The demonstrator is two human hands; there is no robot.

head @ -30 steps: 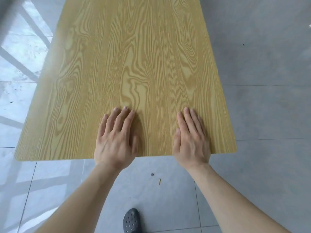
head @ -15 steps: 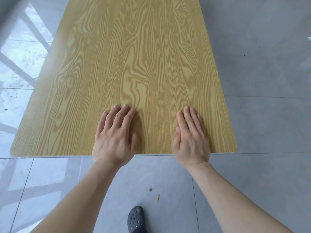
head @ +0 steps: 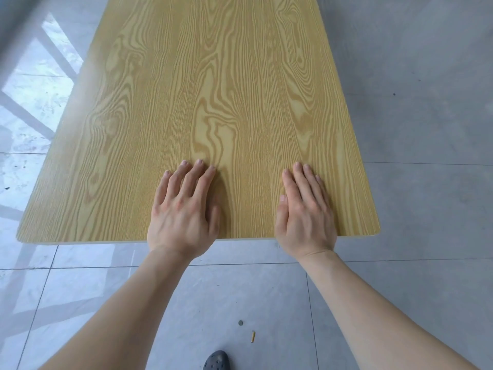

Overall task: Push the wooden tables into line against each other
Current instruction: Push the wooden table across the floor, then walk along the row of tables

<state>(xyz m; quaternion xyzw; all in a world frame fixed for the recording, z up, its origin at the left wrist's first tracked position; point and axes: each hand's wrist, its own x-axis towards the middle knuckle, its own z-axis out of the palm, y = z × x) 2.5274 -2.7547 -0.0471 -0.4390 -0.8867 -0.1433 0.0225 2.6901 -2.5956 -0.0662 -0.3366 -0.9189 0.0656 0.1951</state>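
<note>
One wooden table [head: 213,89] with a yellow grain-pattern top fills the middle of the head view and runs away from me; its far end is cut off by the frame. My left hand [head: 184,212] lies flat on the top at the near edge, fingers slightly spread. My right hand [head: 304,214] lies flat beside it, nearer the right corner, fingers together. Both palms overhang the near edge. Neither hand holds anything. No second table is in view.
Grey floor tiles [head: 416,209] surround the table, with bright window reflections on the left [head: 40,84]. A dark shoe [head: 216,360] shows at the bottom edge. A small yellow scrap [head: 253,337] and a dark spot [head: 241,322] lie on the floor near it.
The floor scrap, tile seams and shoe have slid down the view while the hands stay on the near edge: the table and I have moved forward.
</note>
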